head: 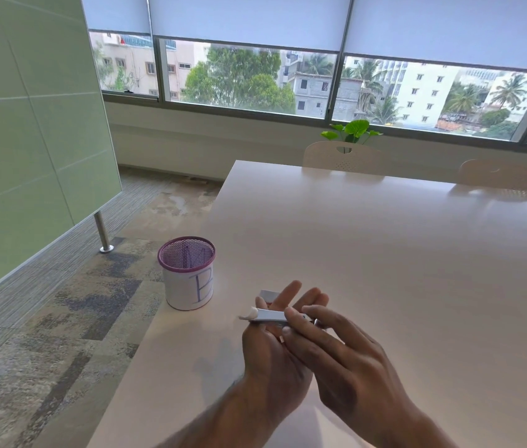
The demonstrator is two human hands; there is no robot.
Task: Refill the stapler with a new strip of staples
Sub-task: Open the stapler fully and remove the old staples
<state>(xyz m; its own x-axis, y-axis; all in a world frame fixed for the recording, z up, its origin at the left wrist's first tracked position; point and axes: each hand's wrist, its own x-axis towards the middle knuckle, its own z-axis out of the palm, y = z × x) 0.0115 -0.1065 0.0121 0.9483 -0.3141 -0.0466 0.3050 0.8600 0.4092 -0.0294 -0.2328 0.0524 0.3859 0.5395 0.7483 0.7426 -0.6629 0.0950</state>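
A small grey-blue stapler (268,316) with a white tip lies across the fingers of my left hand (271,347), held a little above the white table (385,253). My right hand (336,357) pinches the stapler's right end between thumb and fingers. Just behind my left fingers a small white box (270,294) rests on the table, mostly hidden. No loose strip of staples shows; the hands cover the stapler's underside.
A purple mesh cup (187,276) marked with a letter B stands at the table's left edge. Two white chairs (346,155) and a green plant (352,130) are beyond the far edge. A green partition (29,124) stands left.
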